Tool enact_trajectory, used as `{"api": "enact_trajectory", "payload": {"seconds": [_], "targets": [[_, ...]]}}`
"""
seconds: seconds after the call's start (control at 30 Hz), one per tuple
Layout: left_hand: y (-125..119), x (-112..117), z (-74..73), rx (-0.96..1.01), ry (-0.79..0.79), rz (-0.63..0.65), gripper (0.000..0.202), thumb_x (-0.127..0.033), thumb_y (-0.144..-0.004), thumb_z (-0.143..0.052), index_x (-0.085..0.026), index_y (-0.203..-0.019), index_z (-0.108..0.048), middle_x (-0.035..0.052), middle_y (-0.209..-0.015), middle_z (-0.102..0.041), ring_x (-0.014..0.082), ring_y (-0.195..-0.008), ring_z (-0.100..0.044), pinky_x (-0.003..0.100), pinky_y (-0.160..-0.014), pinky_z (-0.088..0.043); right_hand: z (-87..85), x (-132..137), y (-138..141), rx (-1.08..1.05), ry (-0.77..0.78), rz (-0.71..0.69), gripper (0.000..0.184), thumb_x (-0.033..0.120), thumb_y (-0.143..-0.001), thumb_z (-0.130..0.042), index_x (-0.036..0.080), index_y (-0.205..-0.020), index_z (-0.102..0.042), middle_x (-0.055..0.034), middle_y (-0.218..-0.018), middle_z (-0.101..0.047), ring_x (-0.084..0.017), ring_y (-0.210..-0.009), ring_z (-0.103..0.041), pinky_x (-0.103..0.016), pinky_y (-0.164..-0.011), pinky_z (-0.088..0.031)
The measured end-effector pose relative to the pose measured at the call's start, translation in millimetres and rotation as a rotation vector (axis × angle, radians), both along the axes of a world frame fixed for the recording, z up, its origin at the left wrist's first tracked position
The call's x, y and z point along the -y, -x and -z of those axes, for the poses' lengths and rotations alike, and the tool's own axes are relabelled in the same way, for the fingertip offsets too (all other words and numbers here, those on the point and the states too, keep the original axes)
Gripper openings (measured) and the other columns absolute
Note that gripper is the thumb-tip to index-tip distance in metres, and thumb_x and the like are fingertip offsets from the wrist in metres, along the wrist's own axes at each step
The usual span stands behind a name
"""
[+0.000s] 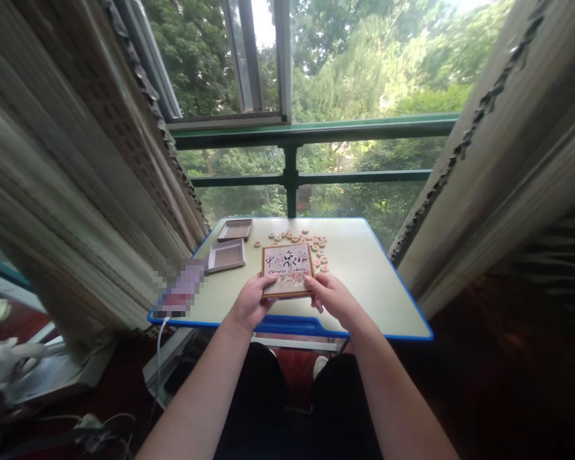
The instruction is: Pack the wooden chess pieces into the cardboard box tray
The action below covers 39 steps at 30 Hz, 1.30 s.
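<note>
Between my two hands is a Chinese chess box (pixel 288 263), flat and square, its printed top turned toward me. My left hand (pixel 253 299) grips its lower left corner with the thumb on top. At the lower right corner my right hand (pixel 333 295) holds it the same way, fingers curled underneath. Round wooden chess pieces (pixel 320 243) lie scattered behind the box and to its right. Two shallow open trays (pixel 227 255), the nearer one pale inside, rest to the left. What is under the box is hidden.
The small table (pixel 378 287) has a blue rim and stands against a window with a green railing (pixel 316 131). A blurred-out phone-like object with a white cable (pixel 160 345) lies at the left edge. Curtains (pixel 76 160) hang on both sides.
</note>
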<state>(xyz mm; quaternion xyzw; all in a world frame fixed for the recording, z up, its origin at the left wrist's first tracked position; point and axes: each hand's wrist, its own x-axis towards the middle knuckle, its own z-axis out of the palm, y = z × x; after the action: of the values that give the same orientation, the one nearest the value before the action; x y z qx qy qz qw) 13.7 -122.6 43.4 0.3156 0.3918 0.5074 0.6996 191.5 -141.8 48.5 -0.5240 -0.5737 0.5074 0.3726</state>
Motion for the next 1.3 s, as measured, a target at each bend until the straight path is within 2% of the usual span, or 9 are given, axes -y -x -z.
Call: {"api": "enact_trajectory", "payload": {"seconds": [0.23, 0.33, 0.43, 0.57, 0.63, 0.87, 1.03, 1.13, 1.3], "targets": [[-78, -56, 10.1, -0.373, -0.125, 0.035, 0.031, -0.02, -0.069, -0.065, -0.006, -0.098, -0.064, 0.0146, -0.102, -0.067, 0.0235, -0.091, -0.064, 0.035, -0.083, -0.051, 9.1, -40, -76, 0.093, 0.068, 0.204, 0.034, 0.044, -0.086, -0.045, 0.013, -0.075, -0.054, 0.0017, -0.05, -0.05, -0.007, -0.041, -0.045, -0.018, -0.04, -0.035], [-110, -80, 12.3, -0.5, -0.187, -0.042, 0.036, -0.014, -0.073, -0.057, -0.007, -0.108, -0.058, 0.0138, -0.105, -0.066, 0.0212, -0.091, -0.064, 0.032, -0.08, -0.052, 9.5, -62, -105, 0.229, 0.11, 0.271, 0.039, 0.047, -0.086, -0.043, 0.012, -0.076, -0.057, 0.0, -0.049, -0.052, -0.008, -0.04, -0.045, -0.018, -0.042, -0.037], [-140, -102, 13.9, -0.658, -0.28, -0.024, 0.039, -0.012, -0.075, -0.054, -0.008, -0.113, -0.056, 0.0139, -0.107, -0.066, 0.0206, -0.094, -0.063, 0.031, -0.083, -0.049, 9.2, -86, -129, 0.353, 0.146, 0.337, 0.042, 0.048, -0.085, -0.046, 0.01, -0.074, -0.06, -0.0031, -0.05, -0.055, -0.01, -0.041, -0.048, -0.022, -0.046, -0.039], [-172, -131, 17.5, -0.96, -0.341, 0.009, 0.035, -0.015, -0.076, -0.054, -0.01, -0.11, -0.059, 0.0158, -0.111, -0.063, 0.0245, -0.102, -0.059, 0.033, -0.089, -0.044, 14.2, -109, -145, 0.568, 0.079, 0.439, 0.038, 0.042, -0.087, -0.043, 0.009, -0.087, -0.064, -0.0112, -0.075, -0.066, -0.017, -0.069, -0.061, -0.024, -0.064, -0.043], [-184, -145, 20.7, -1.036, -0.322, 0.024, 0.035, -0.015, -0.075, -0.055, -0.007, -0.109, -0.059, 0.0187, -0.112, -0.062, 0.027, -0.105, -0.057, 0.035, -0.091, -0.042, 18.2, -116, -149, 0.67, 0.019, 0.484, 0.037, 0.038, -0.088, -0.04, 0.011, -0.095, -0.064, -0.0144, -0.095, -0.066, -0.02, -0.091, -0.06, -0.025, -0.075, -0.041], [-199, -176, 41.2, -0.949, -0.325, 0.037, 0.043, -0.014, -0.073, -0.056, -0.008, -0.116, -0.056, 0.0158, -0.108, -0.065, 0.0209, -0.096, -0.062, 0.026, -0.081, -0.045, 26.0, -124, -155, 0.89, 0.014, 0.564, 0.045, 0.043, -0.088, -0.034, 0.012, -0.101, -0.065, -0.0177, -0.095, -0.066, -0.025, -0.091, -0.06, -0.03, -0.074, -0.041], [-198, -177, 39.1, -1.041, -0.4, 0.096, 0.034, -0.017, -0.076, -0.054, -0.013, -0.109, -0.061, 0.0142, -0.107, -0.066, 0.0225, -0.098, -0.06, 0.028, -0.083, -0.043, 26.2, -120, -149, 1.065, 0.075, 0.582, 0.048, 0.048, -0.089, -0.03, 0.019, -0.111, -0.06, -0.0151, -0.1, -0.063, -0.024, -0.089, -0.06, -0.032, -0.072, -0.042], [-200, -172, 32.0, -1.157, -0.424, 0.13, 0.033, -0.019, -0.08, -0.049, -0.013, -0.109, -0.06, 0.0151, -0.108, -0.065, 0.0242, -0.101, -0.059, 0.029, -0.084, -0.042, 27.0, -118, -146, 1.125, -0.051, 0.635, 0.047, 0.044, -0.089, -0.031, 0.019, -0.125, -0.049, -0.0153, -0.112, -0.055, -0.026, -0.098, -0.054, -0.034, -0.076, -0.041], [-203, -165, 26.0, -1.429, -0.462, 0.148, 0.039, -0.021, -0.084, -0.039, -0.008, -0.12, -0.051, 0.0217, -0.109, -0.061, 0.0279, -0.102, -0.057, 0.034, -0.086, -0.041, 29.7, -116, -147, 1.086, -0.27, 0.432, 0.037, 0.041, -0.081, -0.047, 0.021, -0.111, -0.059, -0.0084, -0.116, -0.053, -0.024, -0.103, -0.047, -0.031, -0.086, -0.037]]}}
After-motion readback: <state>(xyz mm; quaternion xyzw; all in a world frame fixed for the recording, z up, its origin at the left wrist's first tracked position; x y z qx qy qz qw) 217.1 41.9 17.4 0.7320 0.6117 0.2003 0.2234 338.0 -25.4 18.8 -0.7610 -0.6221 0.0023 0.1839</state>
